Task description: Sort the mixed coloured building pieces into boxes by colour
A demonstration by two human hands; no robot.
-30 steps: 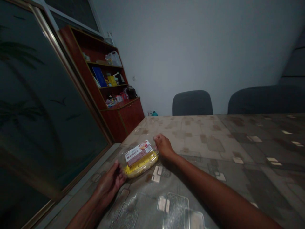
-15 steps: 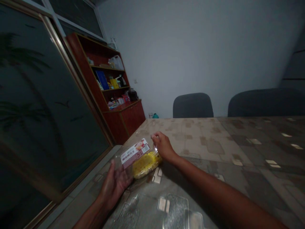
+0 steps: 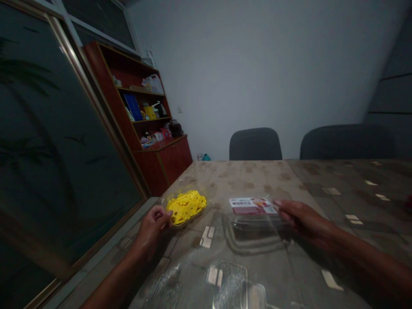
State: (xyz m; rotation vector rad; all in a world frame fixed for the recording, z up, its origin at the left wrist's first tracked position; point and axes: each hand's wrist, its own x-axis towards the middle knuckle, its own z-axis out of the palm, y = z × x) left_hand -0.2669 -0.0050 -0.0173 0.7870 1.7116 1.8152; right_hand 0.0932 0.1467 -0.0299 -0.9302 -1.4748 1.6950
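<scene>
A shallow clear tray [image 3: 180, 222] full of small yellow pieces [image 3: 186, 205] rests near the table's left edge. My left hand [image 3: 151, 227] grips the tray's near corner, fingers curled on its rim. To the right, the clear plastic lid [image 3: 254, 227] with a red and white label [image 3: 252, 205] lies on the table. My right hand [image 3: 302, 221] holds the lid's right edge, fingers closed on it.
The table [image 3: 289, 180] wears a patterned grey-brown cover under clear plastic. Two dark chairs [image 3: 255, 143] stand at its far side. A red-brown shelf cabinet [image 3: 151, 128] with assorted items lines the left wall, beside a dark glass sliding door [image 3: 48, 150].
The lid has come off the tray: my right hand carried it to the right and set it down. My left hand stayed on the tray, whose yellow contents are now uncovered.
</scene>
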